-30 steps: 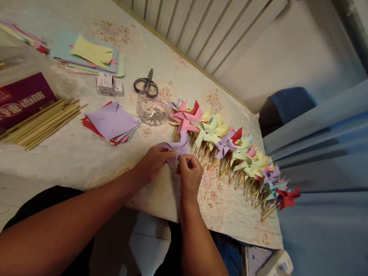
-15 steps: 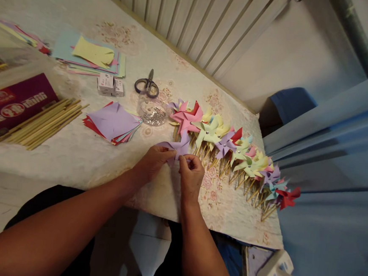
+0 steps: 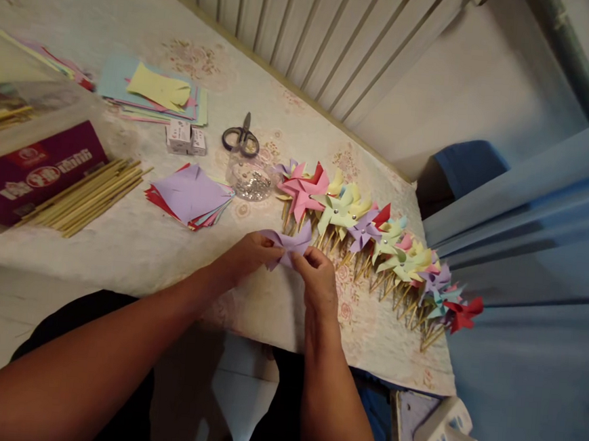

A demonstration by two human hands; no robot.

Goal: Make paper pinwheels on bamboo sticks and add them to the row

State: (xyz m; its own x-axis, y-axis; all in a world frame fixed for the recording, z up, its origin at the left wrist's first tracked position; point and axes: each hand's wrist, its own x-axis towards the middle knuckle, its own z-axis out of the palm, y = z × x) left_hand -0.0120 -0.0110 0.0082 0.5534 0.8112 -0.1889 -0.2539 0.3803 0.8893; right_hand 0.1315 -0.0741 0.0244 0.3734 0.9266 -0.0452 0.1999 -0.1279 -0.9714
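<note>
Your L hand [image 3: 252, 252] & R hand [image 3: 319, 275] each finger-pinch the purple paper pinwheel [image 3: 293, 241], held b/w them above the floral tablecloth [image 3: 267, 310], nr the stick-mounted pinwheels [image 3: 385, 242]. Loosen either pinch & curled vanes [image 3: 303, 235] may spring open; squeeze too hard, prob. creases.

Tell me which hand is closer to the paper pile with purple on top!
Left. The left hand is to the lower right of the paper pile in the picture; the right hand is farther right, beyond the left hand.
</note>
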